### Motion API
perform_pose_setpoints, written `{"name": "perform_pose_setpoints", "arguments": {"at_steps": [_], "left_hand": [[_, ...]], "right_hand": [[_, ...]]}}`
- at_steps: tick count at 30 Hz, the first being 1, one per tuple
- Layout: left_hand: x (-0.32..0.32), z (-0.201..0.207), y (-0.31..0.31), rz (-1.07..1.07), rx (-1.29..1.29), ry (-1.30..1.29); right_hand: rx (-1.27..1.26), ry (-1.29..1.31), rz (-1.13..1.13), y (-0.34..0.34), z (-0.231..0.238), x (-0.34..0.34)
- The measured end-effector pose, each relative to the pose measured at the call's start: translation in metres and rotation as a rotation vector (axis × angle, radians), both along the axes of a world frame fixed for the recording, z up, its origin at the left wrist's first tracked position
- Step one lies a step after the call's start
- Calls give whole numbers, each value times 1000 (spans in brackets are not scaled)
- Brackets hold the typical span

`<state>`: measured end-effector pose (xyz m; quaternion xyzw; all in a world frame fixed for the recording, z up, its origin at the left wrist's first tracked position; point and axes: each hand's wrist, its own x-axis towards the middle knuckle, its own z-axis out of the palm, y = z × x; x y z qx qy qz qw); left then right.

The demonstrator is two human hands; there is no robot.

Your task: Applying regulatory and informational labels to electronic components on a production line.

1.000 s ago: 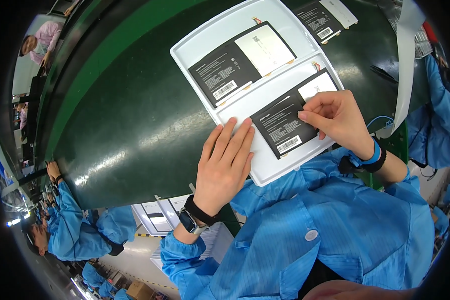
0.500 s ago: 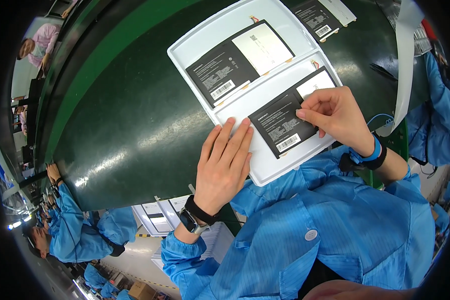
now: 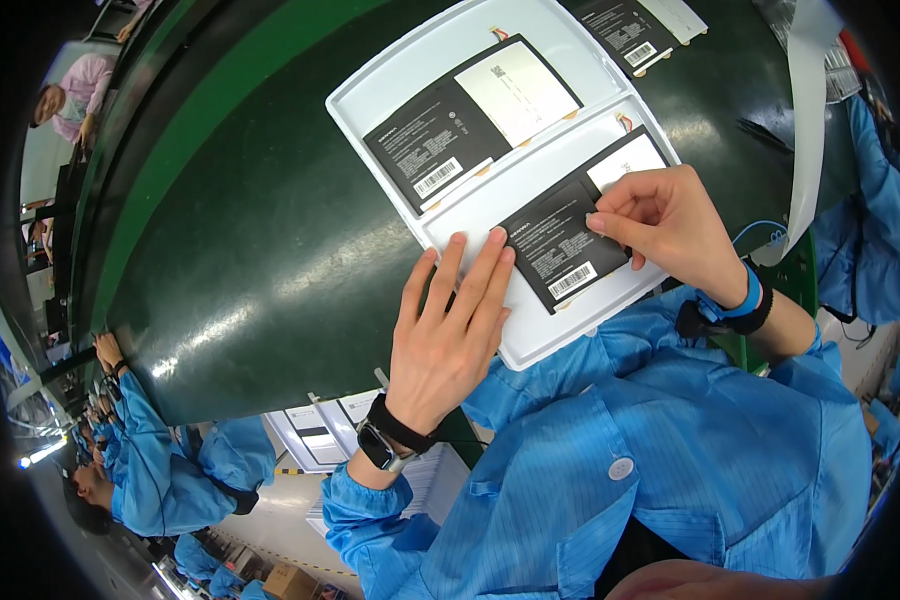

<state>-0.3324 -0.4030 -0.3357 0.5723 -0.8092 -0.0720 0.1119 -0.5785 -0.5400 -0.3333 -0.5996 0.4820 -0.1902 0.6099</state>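
A white two-compartment tray (image 3: pixel 610 298) lies in front of me, slightly turned. In its near compartment rests a flat battery pack (image 3: pixel 550 245) with a black labelled part, a white part and small coloured wires. My right hand (image 3: pixel 675 225) is over this pack, thumb and forefinger pinched at the edge of the black part; what is between the fingertips is too small to make out. Spread over the tray's left rim, my left hand (image 3: pixel 445 335) has its fingertips by the pack's left edge. The far compartment holds a similar battery pack (image 3: pixel 432 145).
Another battery pack (image 3: pixel 630 38) lies beyond the tray on the dark green table (image 3: pixel 240 250). A white strip (image 3: pixel 808 130) hangs at the right, near a thin blue wire (image 3: pixel 760 235). White trays (image 3: pixel 315 445) stand below the table edge. A co-worker in blue (image 3: pixel 160 460) is at the left.
The tray and its packs appear slightly farther left and up in the picture. My left fingertips have shifted a little right against the near pack's edge. The right hand keeps its pinch.
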Motion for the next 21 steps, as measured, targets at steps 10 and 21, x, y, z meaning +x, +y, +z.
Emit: {"name": "perform_pose_setpoints", "arguments": {"at_steps": [10, 21], "left_hand": [[-12, 11, 4, -96, 86, -58], [-15, 9, 11, -80, 120, 28]], "right_hand": [[6, 34, 14, 0, 2, -1], [-304, 167, 131, -4, 14, 4]]}}
